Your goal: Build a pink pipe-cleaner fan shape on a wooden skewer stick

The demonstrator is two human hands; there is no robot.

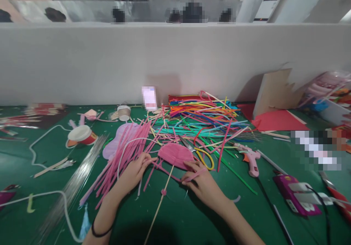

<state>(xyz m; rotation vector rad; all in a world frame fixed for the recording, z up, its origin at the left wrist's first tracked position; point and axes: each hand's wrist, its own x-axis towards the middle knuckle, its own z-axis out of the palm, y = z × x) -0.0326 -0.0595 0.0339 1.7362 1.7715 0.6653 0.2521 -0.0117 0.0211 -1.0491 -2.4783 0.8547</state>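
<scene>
near the middle of the green table [131, 215], right between the two hands, sits a pink oval piece [175, 153], kind of like a flattened dome or a little fan. it's built from soft, fuzzy-looking pink rows packed side by side, with a faint crease down the middle and a rounded top edge. a thin pale stick [155, 217], looks like wood, runs from its underside down toward the near edge, with a small pink knot [163, 192] partway along. left hand [141, 164] has its fingertips pinched together on a thin pink strip [168, 172] just off the piece's left side, and the strip slants below the piece over to the right hand [197, 177], which is curled with thumb and fingers closed on it, some fingertips up against the piece's lower right edge. loose fuzzy pink strips [124, 157] fan out by the left forearm, partly over a smooth, wavy-edged lilac shape [109, 150]. farther left there's a sheaf of shiny, straight wire-like rods [72, 184]. behind the piece is a messy heap of multicolored strips [203, 110], and just to its right are scissors [207, 160] with yellow loop handles, then a glossy pink glue gun [252, 161].
</scene>
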